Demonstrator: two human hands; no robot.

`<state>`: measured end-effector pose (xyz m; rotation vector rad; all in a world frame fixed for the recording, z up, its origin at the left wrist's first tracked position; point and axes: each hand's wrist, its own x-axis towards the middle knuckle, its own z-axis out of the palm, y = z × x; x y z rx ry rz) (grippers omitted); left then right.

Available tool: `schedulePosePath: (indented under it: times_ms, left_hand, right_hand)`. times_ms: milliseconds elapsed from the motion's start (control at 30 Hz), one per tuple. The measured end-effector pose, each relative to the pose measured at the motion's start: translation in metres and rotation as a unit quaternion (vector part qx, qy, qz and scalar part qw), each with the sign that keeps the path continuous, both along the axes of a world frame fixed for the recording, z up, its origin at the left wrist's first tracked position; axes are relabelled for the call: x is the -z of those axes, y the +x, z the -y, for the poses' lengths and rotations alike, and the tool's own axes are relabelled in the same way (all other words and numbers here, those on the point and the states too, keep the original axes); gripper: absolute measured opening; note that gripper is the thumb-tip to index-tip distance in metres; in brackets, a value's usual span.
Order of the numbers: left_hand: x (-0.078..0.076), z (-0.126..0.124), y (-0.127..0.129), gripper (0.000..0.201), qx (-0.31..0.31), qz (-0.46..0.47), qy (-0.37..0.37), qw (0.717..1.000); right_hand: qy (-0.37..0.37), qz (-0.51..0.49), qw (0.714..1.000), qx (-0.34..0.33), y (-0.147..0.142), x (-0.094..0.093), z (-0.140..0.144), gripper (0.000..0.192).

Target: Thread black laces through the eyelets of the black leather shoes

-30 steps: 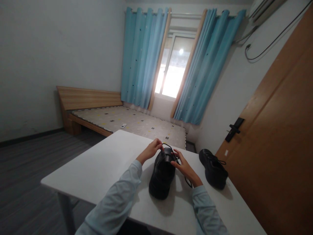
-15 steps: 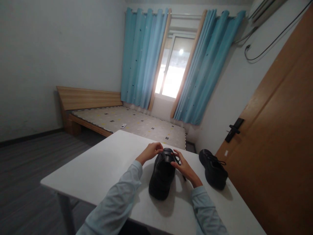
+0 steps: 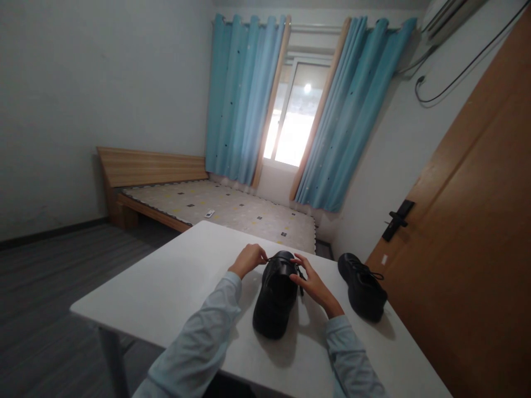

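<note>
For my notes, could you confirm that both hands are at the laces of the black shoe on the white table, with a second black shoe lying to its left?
Not quite: the head view shows the second black shoe to the right of the black shoe, not left. Both the left hand and right hand are at its laces on the white table.

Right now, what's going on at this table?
A person works with both hands on the laces of a black shoe standing on a white table. The left hand pinches a lace end pulled out to the shoe's left; the right hand grips the lace on the other side. A second black shoe sits untouched to the right.
</note>
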<state>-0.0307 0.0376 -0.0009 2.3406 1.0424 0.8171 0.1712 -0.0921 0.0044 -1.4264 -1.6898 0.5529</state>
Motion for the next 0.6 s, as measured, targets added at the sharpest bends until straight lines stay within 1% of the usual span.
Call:
schedulePosePath:
  times_ms: [100, 200, 333, 400, 467, 533, 600]
  left_hand:
    - [0.003, -0.003, -0.002, 0.004, -0.037, 0.029, -0.001, 0.999]
    - [0.003, -0.005, -0.004, 0.003, -0.061, 0.051, -0.002, 0.997]
    - [-0.002, -0.005, -0.006, 0.009, -0.084, 0.046, 0.004, 0.995]
    - [-0.006, -0.003, -0.006, 0.012, -0.103, 0.057, 0.003, 0.993]
    - [-0.010, -0.002, -0.006, 0.013, -0.128, 0.087, 0.002, 0.988]
    - [-0.014, -0.002, -0.004, 0.011, -0.155, 0.136, -0.006, 0.979]
    - [-0.017, -0.002, -0.002, 0.012, -0.160, 0.208, -0.039, 0.964]
  right_hand:
    - [0.004, 0.003, 1.000, 0.000, 0.000, 0.001, 0.000, 0.068]
    - [0.007, 0.006, 1.000, 0.000, 0.000, 0.000, 0.000, 0.068]
    - [0.005, 0.010, 1.000, 0.006, -0.001, 0.001, 0.001, 0.068]
    - [0.007, 0.013, 1.000, 0.009, 0.000, 0.002, 0.000, 0.068]
    - [0.013, 0.020, 1.000, 0.012, 0.002, 0.005, -0.001, 0.069]
    - [0.023, 0.030, 0.999, 0.020, 0.004, 0.008, -0.002, 0.069]
    - [0.029, 0.039, 0.998, 0.029, 0.006, 0.011, -0.004, 0.070]
